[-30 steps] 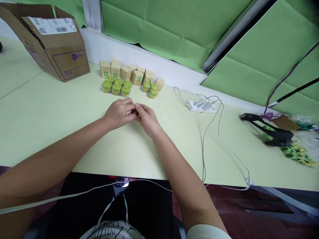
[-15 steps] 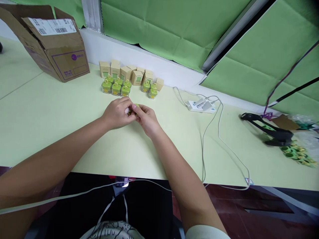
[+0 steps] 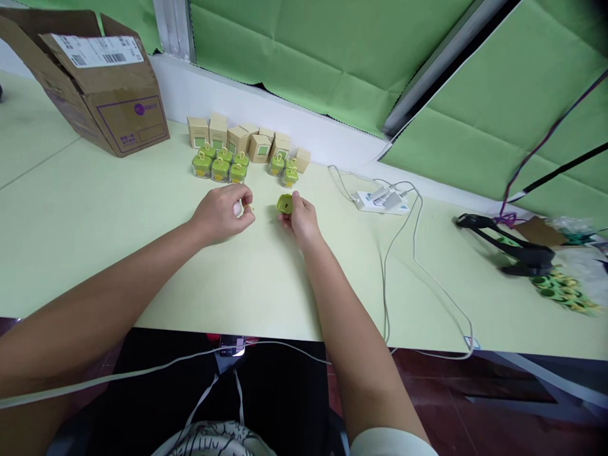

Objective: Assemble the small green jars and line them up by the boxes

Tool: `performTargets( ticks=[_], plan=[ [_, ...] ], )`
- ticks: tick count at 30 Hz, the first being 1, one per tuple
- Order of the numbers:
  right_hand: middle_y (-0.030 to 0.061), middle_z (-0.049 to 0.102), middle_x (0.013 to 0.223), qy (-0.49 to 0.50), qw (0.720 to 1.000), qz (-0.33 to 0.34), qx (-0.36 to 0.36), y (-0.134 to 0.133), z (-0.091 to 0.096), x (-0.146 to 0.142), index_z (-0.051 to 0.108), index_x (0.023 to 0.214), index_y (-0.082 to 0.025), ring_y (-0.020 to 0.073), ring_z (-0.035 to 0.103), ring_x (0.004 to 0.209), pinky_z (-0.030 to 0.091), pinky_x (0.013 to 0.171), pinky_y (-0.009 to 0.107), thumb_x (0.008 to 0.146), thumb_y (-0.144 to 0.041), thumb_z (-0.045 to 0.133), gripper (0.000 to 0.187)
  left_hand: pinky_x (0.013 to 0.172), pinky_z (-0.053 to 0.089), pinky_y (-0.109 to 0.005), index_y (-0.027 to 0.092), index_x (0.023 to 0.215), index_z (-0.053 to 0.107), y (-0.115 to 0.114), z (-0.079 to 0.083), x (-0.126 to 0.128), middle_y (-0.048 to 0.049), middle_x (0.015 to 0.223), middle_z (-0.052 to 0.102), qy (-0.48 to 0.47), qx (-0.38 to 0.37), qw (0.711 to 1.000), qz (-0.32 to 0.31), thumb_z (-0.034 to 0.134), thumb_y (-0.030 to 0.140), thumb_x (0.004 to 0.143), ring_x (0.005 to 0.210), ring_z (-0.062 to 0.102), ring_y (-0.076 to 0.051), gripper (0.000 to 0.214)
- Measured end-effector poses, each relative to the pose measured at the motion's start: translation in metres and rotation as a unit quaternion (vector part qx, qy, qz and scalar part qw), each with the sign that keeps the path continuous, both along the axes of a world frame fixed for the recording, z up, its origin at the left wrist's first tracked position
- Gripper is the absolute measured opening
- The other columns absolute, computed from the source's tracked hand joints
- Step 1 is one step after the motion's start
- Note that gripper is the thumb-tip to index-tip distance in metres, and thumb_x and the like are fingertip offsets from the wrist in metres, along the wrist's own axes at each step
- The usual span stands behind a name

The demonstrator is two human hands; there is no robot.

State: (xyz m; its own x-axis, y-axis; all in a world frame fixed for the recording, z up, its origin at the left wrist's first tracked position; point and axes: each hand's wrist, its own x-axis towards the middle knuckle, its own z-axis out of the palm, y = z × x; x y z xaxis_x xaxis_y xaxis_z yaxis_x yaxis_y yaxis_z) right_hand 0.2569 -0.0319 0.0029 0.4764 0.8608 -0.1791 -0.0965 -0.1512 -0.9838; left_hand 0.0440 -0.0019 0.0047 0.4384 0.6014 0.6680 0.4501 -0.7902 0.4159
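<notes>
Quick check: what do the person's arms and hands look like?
The left hand and right hand are bare, with no gloves, watch or rings visible. A pale sleeve shows on the right arm; the left arm shows none. A pale cable crosses it.

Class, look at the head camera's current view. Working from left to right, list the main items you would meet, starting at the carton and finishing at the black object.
Carton → left hand → right hand holding a green lid → power strip → black object.
</notes>
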Motion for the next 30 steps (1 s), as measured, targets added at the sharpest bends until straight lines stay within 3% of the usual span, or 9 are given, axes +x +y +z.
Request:
performTargets(
  ticks=[4,7,11,14,17,22,26,30],
  plan=[
    [-0.0021,0.062,0.073,-0.080,0.995,0.027,-0.057,0.002,-0.007,0.010,0.060,0.086,-0.022,0.0101,0.056,0.048,0.038,0.044,0.024,0.106,-0.029,0.053,0.022,0.075,0.049,-0.034,0.022,0.089,0.064,0.000,-0.001,0.001,-0.0018,0.089,0.074,0.034,-0.019,0.999,-0.021,0.058,0.022,0.086,0.081,0.068,-0.021,0.007],
    [-0.0016,0.067,0.075,-0.240,0.966,0.067,-0.066,-0.001,-0.010,0.013,0.070,0.090,-0.022,0.0125,0.060,0.053,0.048,0.057,0.027,0.100,-0.025,0.056,0.017,0.078,0.050,-0.034,0.022,0.091,0.067,0.003,-0.002,0.000,-0.0020,0.094,0.077,0.051,-0.029,0.998,-0.025,0.058,0.022,0.088,0.086,0.071,-0.021,0.010],
    [0.0062,0.077,0.095,-0.413,0.905,0.066,-0.074,-0.005,-0.009,0.014,0.077,0.093,-0.022,0.0226,0.072,0.087,0.054,0.085,0.036,0.098,-0.033,0.058,0.023,0.077,0.050,-0.034,0.023,0.096,0.070,0.006,-0.005,-0.001,-0.0024,0.103,0.079,0.093,-0.034,0.995,-0.016,0.059,0.026,0.091,0.090,0.073,-0.023,0.013],
    [0.0118,0.078,0.111,-0.444,0.893,0.029,-0.067,-0.007,-0.005,0.012,0.078,0.106,-0.018,0.0272,0.070,0.104,0.053,0.096,0.040,0.097,-0.035,0.059,0.027,0.075,0.049,-0.034,0.023,0.099,0.071,0.007,-0.007,-0.002,-0.0028,0.104,0.079,0.137,-0.020,0.990,-0.017,0.058,0.027,0.093,0.089,0.073,-0.023,0.015],
    [0.0114,0.077,0.112,-0.443,0.896,0.024,0.010,-0.012,0.000,0.008,0.078,0.112,-0.018,0.0242,0.069,0.097,0.053,0.097,0.040,0.095,-0.033,0.059,0.029,0.073,0.048,-0.034,0.022,0.101,0.071,0.007,-0.008,-0.001,-0.0032,0.101,0.079,0.154,0.009,0.988,-0.025,0.056,0.026,0.095,0.088,0.073,-0.022,0.017],
    [0.0037,0.078,0.099,-0.316,0.919,0.199,0.126,-0.020,0.008,-0.004,0.078,0.113,-0.023,0.0148,0.061,0.070,0.054,0.081,0.034,0.095,-0.042,0.063,0.030,0.069,0.048,-0.034,0.022,0.101,0.072,0.006,-0.008,0.000,-0.0034,0.089,0.077,0.085,0.095,0.990,-0.055,0.058,0.023,0.097,0.077,0.071,-0.021,0.015],
    [0.0010,0.074,0.082,-0.146,0.954,0.232,0.122,-0.020,0.011,-0.013,0.077,0.093,-0.021,0.0122,0.057,0.066,0.047,0.062,0.026,0.091,-0.043,0.068,0.024,0.071,0.049,-0.035,0.023,0.099,0.072,0.003,-0.007,0.003,-0.0034,0.087,0.077,0.072,0.132,0.986,-0.077,0.057,0.023,0.100,0.078,0.071,-0.022,0.015],
    [-0.0025,0.066,0.070,-0.106,0.971,0.202,0.077,-0.017,0.011,-0.015,0.075,0.087,-0.021,0.0106,0.053,0.059,0.038,0.051,0.023,0.083,-0.031,0.071,0.011,0.078,0.053,-0.036,0.023,0.102,0.071,-0.001,-0.006,0.005,-0.0053,0.097,0.078,0.083,0.104,0.986,-0.098,0.055,0.026,0.103,0.090,0.073,-0.023,0.017]
  ],
)
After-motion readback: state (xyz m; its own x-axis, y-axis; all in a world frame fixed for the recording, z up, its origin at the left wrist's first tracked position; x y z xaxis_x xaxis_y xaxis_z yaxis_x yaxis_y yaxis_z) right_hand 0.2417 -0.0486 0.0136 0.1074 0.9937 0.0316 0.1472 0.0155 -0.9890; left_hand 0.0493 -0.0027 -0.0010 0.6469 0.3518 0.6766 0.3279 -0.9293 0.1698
